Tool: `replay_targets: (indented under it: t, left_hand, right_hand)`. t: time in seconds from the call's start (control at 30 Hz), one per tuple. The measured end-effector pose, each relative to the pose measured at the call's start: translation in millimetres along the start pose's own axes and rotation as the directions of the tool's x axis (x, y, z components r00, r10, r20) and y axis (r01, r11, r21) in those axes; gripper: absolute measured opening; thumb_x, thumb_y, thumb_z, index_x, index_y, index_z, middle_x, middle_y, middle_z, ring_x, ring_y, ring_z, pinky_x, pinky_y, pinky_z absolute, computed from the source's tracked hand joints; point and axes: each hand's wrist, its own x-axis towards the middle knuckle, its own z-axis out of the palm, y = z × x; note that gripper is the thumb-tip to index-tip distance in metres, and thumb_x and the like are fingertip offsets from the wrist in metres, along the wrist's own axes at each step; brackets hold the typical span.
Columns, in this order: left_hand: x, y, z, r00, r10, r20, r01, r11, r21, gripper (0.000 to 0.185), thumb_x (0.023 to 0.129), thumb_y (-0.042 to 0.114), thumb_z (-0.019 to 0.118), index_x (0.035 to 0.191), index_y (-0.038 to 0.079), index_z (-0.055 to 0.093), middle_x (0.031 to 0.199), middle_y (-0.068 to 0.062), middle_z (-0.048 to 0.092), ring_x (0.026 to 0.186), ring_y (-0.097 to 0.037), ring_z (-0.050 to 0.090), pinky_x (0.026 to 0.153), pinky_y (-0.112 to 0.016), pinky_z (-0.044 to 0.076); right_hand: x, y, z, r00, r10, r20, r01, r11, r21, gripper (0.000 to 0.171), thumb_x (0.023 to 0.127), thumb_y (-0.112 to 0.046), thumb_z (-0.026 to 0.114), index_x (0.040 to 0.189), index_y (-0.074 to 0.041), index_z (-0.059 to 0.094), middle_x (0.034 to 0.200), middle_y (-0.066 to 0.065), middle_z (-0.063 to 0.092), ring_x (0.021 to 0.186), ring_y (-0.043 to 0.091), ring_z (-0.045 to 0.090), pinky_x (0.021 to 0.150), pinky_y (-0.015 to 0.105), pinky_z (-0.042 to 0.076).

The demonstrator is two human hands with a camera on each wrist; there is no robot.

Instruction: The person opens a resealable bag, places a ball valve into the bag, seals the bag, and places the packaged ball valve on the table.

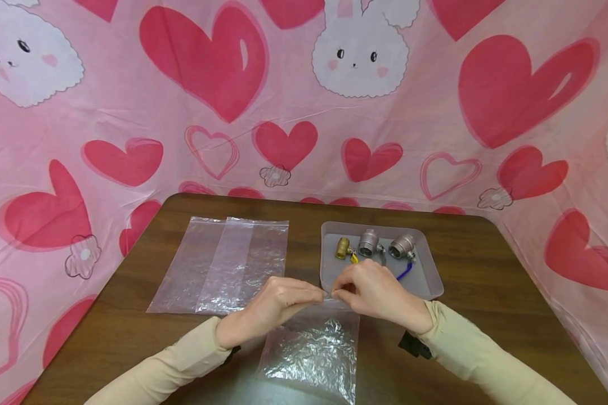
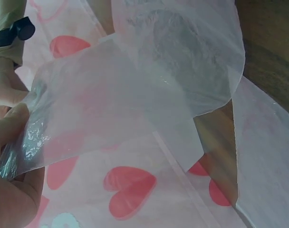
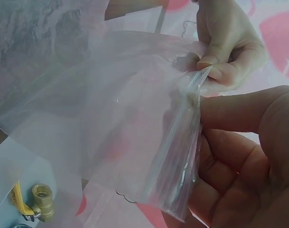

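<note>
Bag seam (image 3: 185, 156) pinched; head view adds tray (image 1: 329, 270).

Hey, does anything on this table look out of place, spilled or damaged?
Nothing stands out. Both hands, left and right, pinch the top edge of a crinkled clear bag. Two more bags lie flat and overlapping on the table. Three valves sit inside the tray; nothing is spilled.

Clear crinkled plastic bag (image 1: 314, 343), flat on the table's near edge, top edge pinched up between both hands
</note>
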Motion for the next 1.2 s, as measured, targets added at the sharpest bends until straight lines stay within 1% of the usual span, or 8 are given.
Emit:
replay_targets:
  t: [0.2, 0.37, 0.43, 0.5, 0.67, 0.83, 1.03, 1.2]
  left_hand:
    - [0.4, 3.5, -1.0, 1.000, -0.020, 0.023, 0.021, 1.000, -0.019, 0.017, 0.080, 0.000, 0.077, 0.097, 0.006, 0.078, 0.101, -0.009, 0.078, 0.092, -0.014, 0.075, 0.086, -0.013, 0.054]
    - [3.2, 4.0, -1.2, 0.997, -0.075, -0.029, 0.075, 0.997, -0.005, 0.013, 0.080, 0.000, 0.077, 0.092, 0.006, 0.077, 0.097, -0.007, 0.078, 0.089, -0.014, 0.076, 0.084, -0.012, 0.054]
    - [4.2, 3.7, -1.8, 0.995, -0.090, -0.047, 0.090, 0.996, -0.005, 0.013, 0.080, -0.001, 0.077, 0.091, 0.006, 0.077, 0.096, -0.006, 0.078, 0.088, -0.014, 0.076, 0.083, -0.012, 0.055]
    - [3.6, 3.4, -2.3, 0.993, -0.103, -0.056, 0.103, 0.995, -0.004, 0.014, 0.080, -0.001, 0.078, 0.091, 0.006, 0.076, 0.096, -0.005, 0.078, 0.087, -0.012, 0.075, 0.081, -0.011, 0.054]
    - [1.7, 3.2, -3.1, 0.989, -0.140, -0.048, 0.140, 0.990, -0.005, 0.016, 0.081, 0.000, 0.077, 0.095, 0.006, 0.074, 0.094, -0.002, 0.078, 0.085, -0.009, 0.074, 0.079, -0.009, 0.054]
    - [1.3, 3.2, -4.6, 0.989, -0.146, -0.035, 0.147, 0.989, 0.023, 0.017, 0.082, -0.001, 0.076, 0.097, 0.007, 0.073, 0.092, -0.001, 0.077, 0.083, -0.007, 0.072, 0.076, -0.008, 0.053]
    - [0.8, 4.6, -5.2, 0.987, -0.158, -0.018, 0.158, 0.987, 0.017, 0.016, 0.082, -0.001, 0.076, 0.095, 0.008, 0.073, 0.090, -0.001, 0.077, 0.081, -0.007, 0.072, 0.074, -0.006, 0.052]
    - [1.2, 6.5, -5.2, 0.986, -0.164, 0.000, 0.164, 0.986, 0.007, 0.013, 0.083, 0.001, 0.075, 0.093, 0.009, 0.072, 0.090, -0.001, 0.076, 0.081, -0.006, 0.071, 0.074, -0.006, 0.051]
  right_hand:
    - [0, 3, -1, 0.999, 0.013, -0.037, -0.014, 1.000, -0.023, 0.005, 0.086, -0.015, 0.076, 0.085, -0.019, 0.079, 0.079, -0.009, 0.074, 0.064, -0.003, 0.058, 0.052, 0.014, 0.041]
    - [-3, 6, 0, 0.998, -0.009, -0.063, 0.011, 0.999, 0.031, 0.003, 0.088, -0.016, 0.075, 0.089, -0.017, 0.078, 0.081, -0.008, 0.074, 0.068, -0.002, 0.062, 0.057, 0.014, 0.046]
    - [-3, 8, -1, 0.997, -0.047, -0.064, 0.051, 0.997, 0.061, 0.003, 0.088, -0.015, 0.075, 0.090, -0.016, 0.076, 0.082, -0.007, 0.074, 0.071, 0.000, 0.063, 0.060, 0.015, 0.049]
    - [-3, 9, -1, 0.992, -0.105, -0.071, 0.112, 0.989, 0.094, 0.010, 0.086, -0.011, 0.076, 0.093, -0.013, 0.071, 0.083, -0.006, 0.071, 0.073, 0.000, 0.065, 0.063, 0.016, 0.051]
    - [-2, 12, -1, 0.958, -0.263, -0.110, 0.277, 0.952, 0.131, 0.029, 0.081, 0.000, 0.078, 0.088, -0.013, 0.054, 0.079, -0.007, 0.060, 0.076, 0.000, 0.062, 0.067, 0.017, 0.054]
    - [-2, 13, -2, 0.929, -0.350, -0.119, 0.356, 0.934, 0.029, 0.021, 0.084, 0.001, 0.074, 0.087, -0.019, 0.069, 0.082, -0.010, 0.060, 0.075, -0.001, 0.057, 0.067, 0.015, 0.050]
    - [-4, 12, -5, 0.933, -0.350, -0.081, 0.347, 0.937, -0.046, 0.018, 0.083, -0.005, 0.077, 0.093, -0.020, 0.079, 0.084, -0.010, 0.061, 0.073, -0.002, 0.056, 0.065, 0.011, 0.046]
    - [-5, 13, -5, 0.935, -0.349, -0.070, 0.348, 0.937, -0.023, 0.021, 0.079, 0.002, 0.079, 0.092, -0.014, 0.080, 0.083, -0.006, 0.064, 0.073, 0.001, 0.059, 0.064, 0.012, 0.048]
